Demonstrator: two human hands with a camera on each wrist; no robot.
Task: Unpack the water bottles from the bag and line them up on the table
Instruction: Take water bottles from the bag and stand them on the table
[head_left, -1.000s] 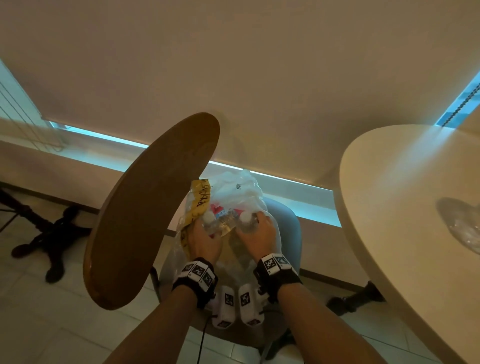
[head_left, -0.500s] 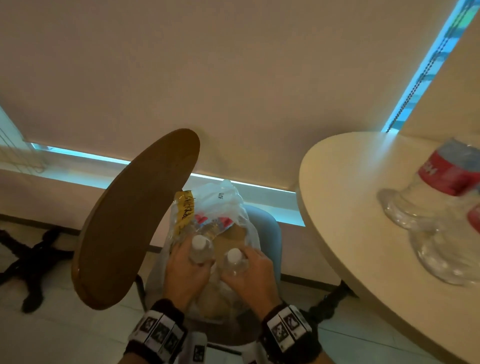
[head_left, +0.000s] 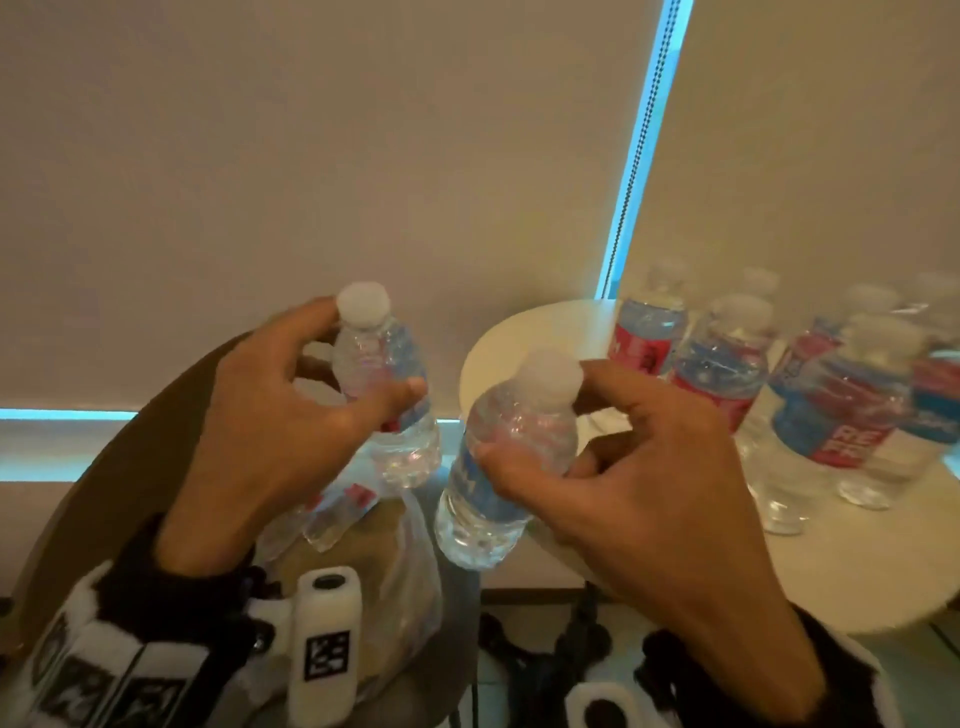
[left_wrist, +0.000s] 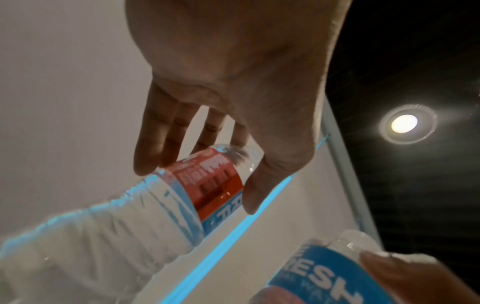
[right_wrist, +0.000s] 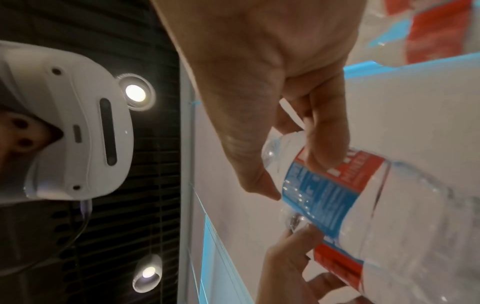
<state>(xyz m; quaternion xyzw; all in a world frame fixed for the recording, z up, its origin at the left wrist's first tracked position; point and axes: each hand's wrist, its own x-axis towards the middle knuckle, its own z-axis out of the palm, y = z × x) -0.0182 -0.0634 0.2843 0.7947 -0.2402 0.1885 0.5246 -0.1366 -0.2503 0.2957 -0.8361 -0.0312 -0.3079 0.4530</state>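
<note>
Between curled fingers (head_left: 291, 332), bottle (head_left: 387, 400), seemingly upright

The round pale table (head_left: 524, 338) carries a cluster of upright water bottles (head_left: 727, 374), set close together

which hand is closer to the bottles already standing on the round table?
Right. The right hand, gripping a bottle, hangs at the table's left edge beside the standing bottles; the left hand holds its bottle above the bag.

Black fabric wristbands (head_left: 171, 587) on both wrists, set with white tiles printed in black square codes; a white rounded camera block (head_left: 324, 631) beside the left one; bare forearms.
</note>
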